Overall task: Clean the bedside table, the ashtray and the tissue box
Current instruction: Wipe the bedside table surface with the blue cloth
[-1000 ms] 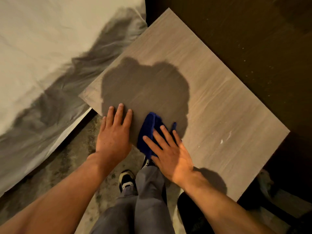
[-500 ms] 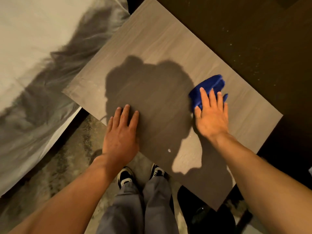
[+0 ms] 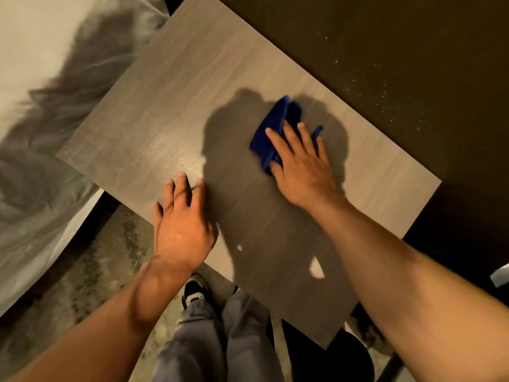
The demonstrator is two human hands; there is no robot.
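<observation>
The bedside table [image 3: 170, 106] has a pale grey wood-grain top, seen from above and turned at an angle. A folded blue cloth [image 3: 275, 128] lies on the top toward its far right side. My right hand [image 3: 300, 161] presses flat on the cloth with fingers spread over it. My left hand [image 3: 181, 227] rests on the table's near edge, fingers apart and slightly lifted, holding nothing. A damp sheen shows on the top just beyond my left fingers. No ashtray or tissue box is in view.
A bed with white and grey bedding [image 3: 41, 111] runs along the left. A dark wooden surface [image 3: 399, 51] with pale specks lies beyond the table. My legs and shoes [image 3: 198, 293] stand on mottled carpet [image 3: 91, 285] below the near edge.
My right hand swept the cloth from the near edge out to the right, then back leftward toward the middle of the far side. My left hand stayed at the near edge and lifted its fingers slightly.
</observation>
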